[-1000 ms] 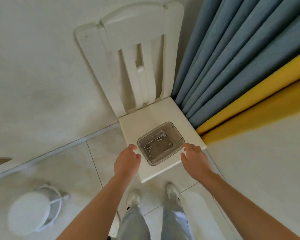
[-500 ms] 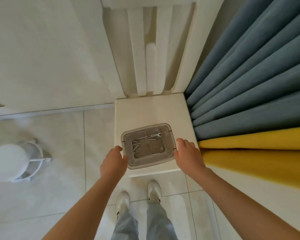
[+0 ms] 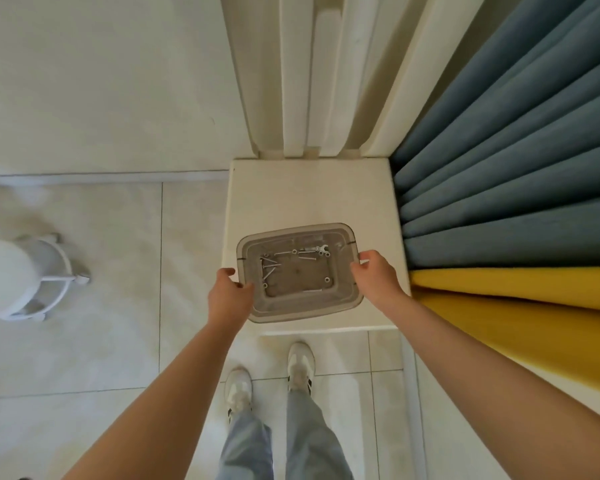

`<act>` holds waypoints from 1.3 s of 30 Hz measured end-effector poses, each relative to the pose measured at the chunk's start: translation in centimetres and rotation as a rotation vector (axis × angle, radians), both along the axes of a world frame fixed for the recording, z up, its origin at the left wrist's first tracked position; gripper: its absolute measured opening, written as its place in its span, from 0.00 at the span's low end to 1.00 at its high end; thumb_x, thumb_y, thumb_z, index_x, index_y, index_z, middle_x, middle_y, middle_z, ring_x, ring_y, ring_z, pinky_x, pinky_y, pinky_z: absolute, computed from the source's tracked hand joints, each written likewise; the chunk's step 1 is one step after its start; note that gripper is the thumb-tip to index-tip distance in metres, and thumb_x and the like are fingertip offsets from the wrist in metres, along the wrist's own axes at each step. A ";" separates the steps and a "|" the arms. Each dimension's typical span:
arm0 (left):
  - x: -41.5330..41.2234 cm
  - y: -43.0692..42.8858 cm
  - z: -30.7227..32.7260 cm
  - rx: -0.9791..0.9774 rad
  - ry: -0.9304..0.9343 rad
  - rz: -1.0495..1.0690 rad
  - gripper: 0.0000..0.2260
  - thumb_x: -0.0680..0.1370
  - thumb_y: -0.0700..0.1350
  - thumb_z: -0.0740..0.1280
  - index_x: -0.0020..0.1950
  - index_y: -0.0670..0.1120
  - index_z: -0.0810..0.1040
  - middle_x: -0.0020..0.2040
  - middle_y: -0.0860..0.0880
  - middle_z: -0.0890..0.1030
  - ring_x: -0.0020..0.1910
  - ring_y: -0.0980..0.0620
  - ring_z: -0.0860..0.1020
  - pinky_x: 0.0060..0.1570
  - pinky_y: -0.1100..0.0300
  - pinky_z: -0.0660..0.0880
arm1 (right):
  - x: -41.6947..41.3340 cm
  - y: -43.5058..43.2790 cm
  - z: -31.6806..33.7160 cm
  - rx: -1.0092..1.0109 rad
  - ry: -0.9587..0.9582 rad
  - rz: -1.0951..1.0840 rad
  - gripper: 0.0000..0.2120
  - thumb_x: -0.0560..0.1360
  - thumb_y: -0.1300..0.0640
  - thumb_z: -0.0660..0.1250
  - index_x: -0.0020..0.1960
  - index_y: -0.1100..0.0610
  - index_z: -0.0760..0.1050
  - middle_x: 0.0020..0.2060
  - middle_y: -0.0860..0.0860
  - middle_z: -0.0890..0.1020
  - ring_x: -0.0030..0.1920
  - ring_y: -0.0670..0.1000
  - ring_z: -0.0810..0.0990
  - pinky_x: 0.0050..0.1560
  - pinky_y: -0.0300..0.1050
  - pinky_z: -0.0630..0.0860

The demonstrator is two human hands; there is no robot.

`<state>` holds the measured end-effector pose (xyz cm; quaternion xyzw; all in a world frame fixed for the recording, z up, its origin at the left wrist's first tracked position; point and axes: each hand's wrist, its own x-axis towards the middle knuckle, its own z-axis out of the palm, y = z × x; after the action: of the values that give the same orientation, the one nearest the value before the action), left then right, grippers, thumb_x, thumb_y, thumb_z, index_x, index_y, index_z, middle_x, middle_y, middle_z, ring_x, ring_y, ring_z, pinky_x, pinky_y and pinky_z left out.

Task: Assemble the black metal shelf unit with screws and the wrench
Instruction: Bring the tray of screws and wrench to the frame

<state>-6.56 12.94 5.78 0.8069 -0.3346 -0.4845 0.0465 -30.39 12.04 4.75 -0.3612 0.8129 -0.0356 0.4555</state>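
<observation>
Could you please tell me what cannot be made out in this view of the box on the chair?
Head view only:
Shelf unit: outside the frame.
Screws in the clear plastic box: too small to count.
Wrench: too small to size.
Chair back: cut off by top edge.
White stool: cut by left edge, blurred.

Bin on chair seat, near front edge; screws, wrench inside bin; stool on floor left of seat; curtain right.

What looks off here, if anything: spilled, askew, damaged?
Nothing spilled or damaged. The clear bin sits slightly askew near the front edge of the chair seat, screws and wrench loose inside it; left hand and right hand grip its sides.
</observation>
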 end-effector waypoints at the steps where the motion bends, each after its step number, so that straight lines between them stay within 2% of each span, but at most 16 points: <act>1: 0.1 0.1 0.0 0.006 0.012 0.010 0.22 0.80 0.40 0.63 0.74 0.42 0.66 0.47 0.47 0.79 0.50 0.44 0.78 0.47 0.54 0.72 | 0.1 -0.1 0.2 0.003 0.004 -0.001 0.18 0.81 0.56 0.61 0.69 0.61 0.69 0.63 0.59 0.77 0.60 0.58 0.77 0.54 0.45 0.71; 3: 0.3 0.4 0.0 0.005 0.027 0.025 0.21 0.80 0.40 0.64 0.73 0.43 0.69 0.48 0.46 0.81 0.49 0.44 0.80 0.45 0.54 0.75 | 0.3 -0.2 0.5 0.003 0.012 0.002 0.18 0.82 0.56 0.61 0.69 0.62 0.69 0.63 0.58 0.77 0.59 0.57 0.76 0.50 0.42 0.69; 7: 1.2 1.1 1.2 -0.031 0.033 0.075 0.18 0.80 0.40 0.64 0.70 0.44 0.72 0.49 0.45 0.83 0.47 0.45 0.82 0.41 0.57 0.75 | 1.3 -0.5 1.7 -0.039 0.020 -0.016 0.13 0.81 0.56 0.62 0.62 0.63 0.72 0.55 0.58 0.79 0.47 0.53 0.73 0.45 0.42 0.69; 10: 2.1 1.6 3.2 -0.085 0.031 0.131 0.17 0.80 0.41 0.66 0.69 0.44 0.73 0.48 0.46 0.82 0.47 0.46 0.82 0.45 0.54 0.77 | 2.5 -0.7 3.5 -0.075 -0.002 -0.045 0.12 0.81 0.57 0.62 0.60 0.63 0.71 0.51 0.55 0.78 0.47 0.52 0.74 0.45 0.44 0.70; 14: 3.8 1.9 6.9 -0.202 0.047 0.271 0.15 0.79 0.42 0.69 0.65 0.47 0.74 0.46 0.46 0.80 0.46 0.45 0.81 0.44 0.53 0.77 | 4.8 -1.0 7.1 -0.159 -0.061 -0.064 0.09 0.80 0.55 0.64 0.56 0.59 0.70 0.47 0.52 0.77 0.47 0.52 0.75 0.50 0.48 0.74; 17: 6.1 2.6 10.2 -0.317 0.047 0.368 0.12 0.79 0.43 0.69 0.61 0.49 0.74 0.45 0.47 0.79 0.43 0.48 0.79 0.46 0.49 0.78 | 7.4 -1.1 10.5 -0.247 -0.103 -0.047 0.08 0.80 0.55 0.65 0.55 0.57 0.69 0.42 0.48 0.75 0.42 0.49 0.74 0.47 0.47 0.73; 19: 6.7 2.9 11.6 -0.367 0.034 0.387 0.10 0.79 0.44 0.69 0.59 0.50 0.74 0.43 0.48 0.78 0.40 0.52 0.77 0.43 0.51 0.77 | 8.2 -1.1 12.1 -0.288 -0.113 -0.046 0.07 0.80 0.56 0.65 0.54 0.56 0.69 0.40 0.46 0.74 0.39 0.46 0.73 0.41 0.44 0.72; 22: 9.9 3.9 14.6 -0.454 0.010 0.458 0.08 0.80 0.43 0.69 0.57 0.51 0.75 0.43 0.49 0.78 0.38 0.53 0.76 0.38 0.58 0.74 | 11.6 -1.1 15.4 -0.377 -0.134 0.039 0.06 0.79 0.57 0.65 0.54 0.56 0.70 0.40 0.45 0.74 0.38 0.43 0.73 0.37 0.36 0.70; 25: 13.4 5.2 17.1 -0.506 -0.029 0.514 0.07 0.80 0.43 0.67 0.57 0.52 0.74 0.43 0.49 0.78 0.37 0.54 0.75 0.34 0.63 0.71 | 15.8 -1.3 18.7 -0.469 -0.157 0.132 0.05 0.79 0.59 0.65 0.54 0.55 0.70 0.41 0.45 0.75 0.40 0.45 0.74 0.39 0.40 0.70; 32: 22.7 9.4 22.2 -0.607 -0.088 0.666 0.08 0.80 0.43 0.67 0.57 0.52 0.75 0.42 0.51 0.78 0.39 0.56 0.75 0.35 0.67 0.69 | 26.7 -0.4 24.0 -0.593 -0.171 0.339 0.05 0.79 0.60 0.64 0.53 0.53 0.71 0.46 0.50 0.77 0.43 0.51 0.77 0.40 0.40 0.68; 37: 30.9 13.0 25.0 -0.649 -0.139 0.742 0.08 0.78 0.43 0.69 0.56 0.52 0.76 0.41 0.50 0.78 0.37 0.57 0.75 0.33 0.72 0.69 | 35.8 1.4 27.1 -0.614 -0.221 0.417 0.05 0.79 0.61 0.64 0.52 0.54 0.71 0.44 0.49 0.78 0.41 0.48 0.76 0.39 0.39 0.69; 39: 34.3 14.7 25.9 -0.655 -0.165 0.781 0.08 0.78 0.43 0.70 0.55 0.52 0.76 0.41 0.50 0.78 0.38 0.57 0.75 0.33 0.70 0.69 | 39.6 2.4 27.8 -0.598 -0.236 0.440 0.05 0.79 0.61 0.65 0.52 0.54 0.71 0.43 0.48 0.77 0.40 0.46 0.75 0.41 0.41 0.70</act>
<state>27.69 27.61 31.63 0.8503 -0.1451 -0.2358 0.4476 9.17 14.40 32.52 -0.6372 0.6118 -0.2136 0.4173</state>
